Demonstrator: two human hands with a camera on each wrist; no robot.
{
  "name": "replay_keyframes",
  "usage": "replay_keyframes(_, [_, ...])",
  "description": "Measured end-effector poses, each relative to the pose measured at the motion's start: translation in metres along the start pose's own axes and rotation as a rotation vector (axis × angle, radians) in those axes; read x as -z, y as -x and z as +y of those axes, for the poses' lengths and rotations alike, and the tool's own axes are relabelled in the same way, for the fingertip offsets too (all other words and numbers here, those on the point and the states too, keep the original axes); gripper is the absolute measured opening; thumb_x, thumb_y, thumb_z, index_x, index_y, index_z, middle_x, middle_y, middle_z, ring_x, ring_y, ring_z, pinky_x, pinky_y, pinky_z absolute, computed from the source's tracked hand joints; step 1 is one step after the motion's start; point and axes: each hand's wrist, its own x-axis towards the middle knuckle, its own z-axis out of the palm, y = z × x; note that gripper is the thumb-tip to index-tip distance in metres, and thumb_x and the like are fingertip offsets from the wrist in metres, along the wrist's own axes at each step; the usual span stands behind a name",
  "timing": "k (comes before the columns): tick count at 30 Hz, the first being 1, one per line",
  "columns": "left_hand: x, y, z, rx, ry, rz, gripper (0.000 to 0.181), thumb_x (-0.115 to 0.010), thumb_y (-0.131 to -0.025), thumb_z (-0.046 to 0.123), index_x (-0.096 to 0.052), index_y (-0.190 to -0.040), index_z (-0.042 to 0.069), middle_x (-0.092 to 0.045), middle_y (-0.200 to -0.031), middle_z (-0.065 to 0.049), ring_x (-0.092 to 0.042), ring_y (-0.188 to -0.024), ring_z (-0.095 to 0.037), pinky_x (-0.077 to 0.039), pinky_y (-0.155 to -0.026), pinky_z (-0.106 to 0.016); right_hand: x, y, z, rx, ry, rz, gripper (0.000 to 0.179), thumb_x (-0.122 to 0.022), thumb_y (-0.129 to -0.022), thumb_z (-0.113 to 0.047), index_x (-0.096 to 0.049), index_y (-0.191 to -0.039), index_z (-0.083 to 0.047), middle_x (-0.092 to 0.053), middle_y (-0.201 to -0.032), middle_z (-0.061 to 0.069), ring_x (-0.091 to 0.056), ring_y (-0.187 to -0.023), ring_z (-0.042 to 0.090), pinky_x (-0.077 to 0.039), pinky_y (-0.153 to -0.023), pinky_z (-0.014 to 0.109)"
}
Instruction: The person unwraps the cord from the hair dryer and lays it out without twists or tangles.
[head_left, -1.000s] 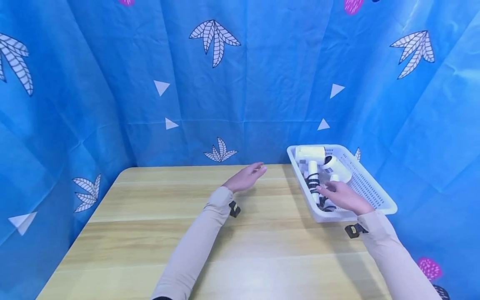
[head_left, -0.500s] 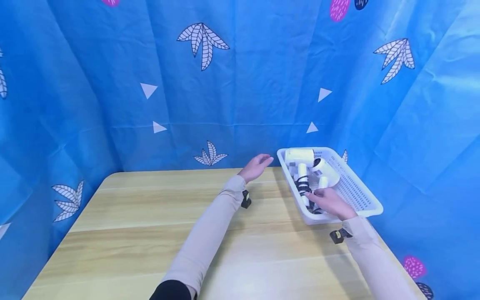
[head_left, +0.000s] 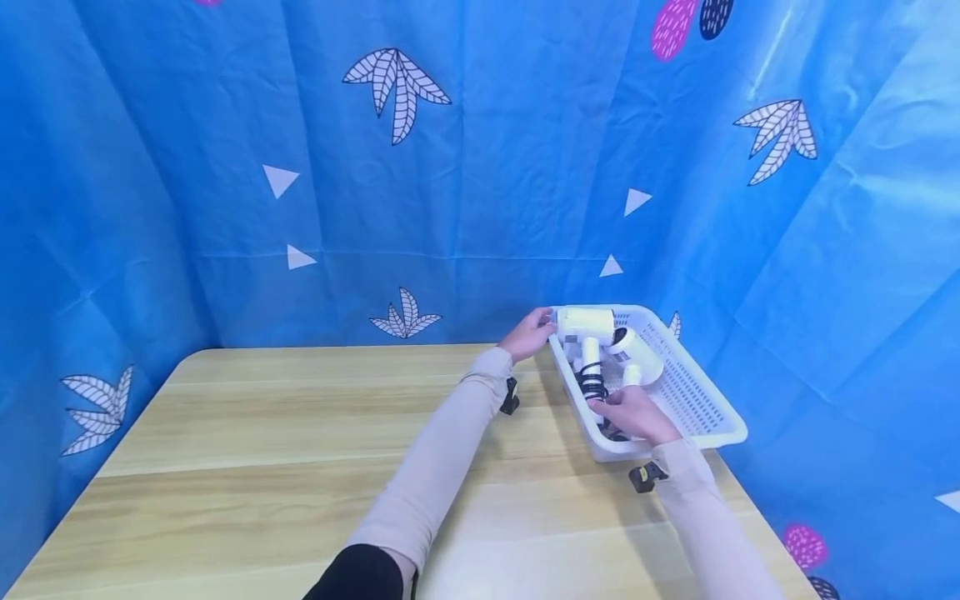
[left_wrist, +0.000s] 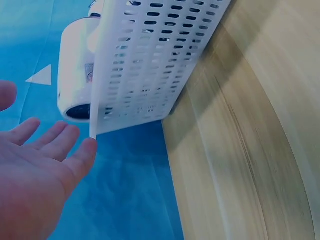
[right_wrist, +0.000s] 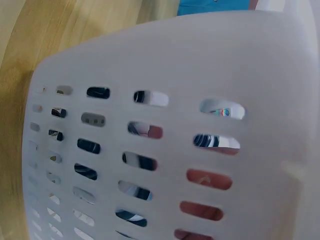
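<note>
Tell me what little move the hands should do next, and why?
I'd probably curl the left hand round the fat end of the hair dryer. Its fingers are open, right beside that end at the basket's edge, while the right hand is down by the handle with the cord wound round it.

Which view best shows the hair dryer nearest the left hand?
The head view: the hair dryer shows barrel, handle and wrapped black cord in the white basket. Left wrist shows mainly the barrel, past the basket's rim; right wrist, only unidentifiable fragments through the basket.
</note>
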Motion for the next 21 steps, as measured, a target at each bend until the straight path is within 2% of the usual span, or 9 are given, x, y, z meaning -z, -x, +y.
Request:
replay_keyframes(2, [-0.004,-0.003,0.003,-0.007,0.025,-0.008,0.055,-0.046,-0.109,0.022,-0.032,-0.159,0.005,-0.041,-0.162,-0.02,-0.039,-0.152,-0.037,-0.032,-0.127,-0.048,0.0,0.002,-0.002,-0.011,-0.007,-0.003,0.039,-0.064,-0.101,-0.031,-0.071,-0.101,0.007,-0.07,-0.078,0.011,-0.066,-0.069,0.018,-0.051,-0.063,0.03])
replay_keyframes(5, [-0.012,-0.01,0.004,-0.007,0.016,-0.02,0.057,-0.045,-0.108,0.018,-0.029,-0.16,0.001,-0.036,-0.165,-0.021,-0.034,-0.155,-0.036,-0.028,-0.129,-0.045,0.0,0.002,-0.004,-0.042,-0.025,-0.005,0.038,-0.066,-0.1,-0.029,-0.071,-0.106,0.008,-0.073,-0.081,0.012,-0.069,-0.071,0.019,-0.052,-0.065,0.03])
replay_keyframes(9, [-0.02,-0.015,0.004,0.004,-0.04,-0.034,0.062,-0.047,-0.105,0.018,-0.025,-0.161,-0.001,-0.032,-0.168,-0.021,-0.03,-0.157,-0.034,-0.026,-0.13,-0.042,-0.004,0.0,-0.003,-0.047,-0.025,-0.002,0.031,-0.068,-0.098,-0.025,-0.072,-0.103,0.006,-0.074,-0.08,0.013,-0.07,-0.069,0.019,-0.052,-0.065,0.029])
replay_keyframes(12, [-0.025,-0.018,0.006,0.022,-0.048,-0.03,0.07,-0.051,-0.103,0.019,-0.02,-0.162,0.0,-0.03,-0.169,-0.02,-0.028,-0.158,-0.033,-0.024,-0.13,-0.042,-0.006,-0.003,-0.003,-0.042,-0.03,0.0,0.028,-0.069,-0.096,-0.022,-0.071,-0.099,0.006,-0.073,-0.079,0.015,-0.069,-0.066,0.019,-0.053,-0.063,0.03])
replay_keyframes(18, [-0.032,-0.027,0.011,0.067,0.024,-0.041,0.082,-0.052,-0.1,0.021,-0.005,-0.165,0.002,-0.018,-0.172,-0.02,-0.021,-0.16,-0.035,-0.021,-0.131,-0.045,-0.005,-0.008,0.001,-0.041,-0.068,0.012,0.036,-0.072,-0.093,-0.017,-0.066,-0.11,0.014,-0.073,-0.085,0.021,-0.069,-0.062,0.019,-0.056,-0.062,0.032])
replay_keyframes(21, [-0.034,-0.035,0.01,0.104,0.047,-0.037,0.082,-0.052,-0.101,0.023,-0.005,-0.165,0.005,-0.017,-0.173,-0.017,-0.02,-0.16,-0.033,-0.021,-0.131,-0.045,-0.003,-0.011,0.002,-0.045,-0.071,0.031,0.034,-0.074,-0.091,-0.017,-0.068,-0.108,0.012,-0.073,-0.084,0.019,-0.068,-0.061,0.018,-0.055,-0.06,0.03])
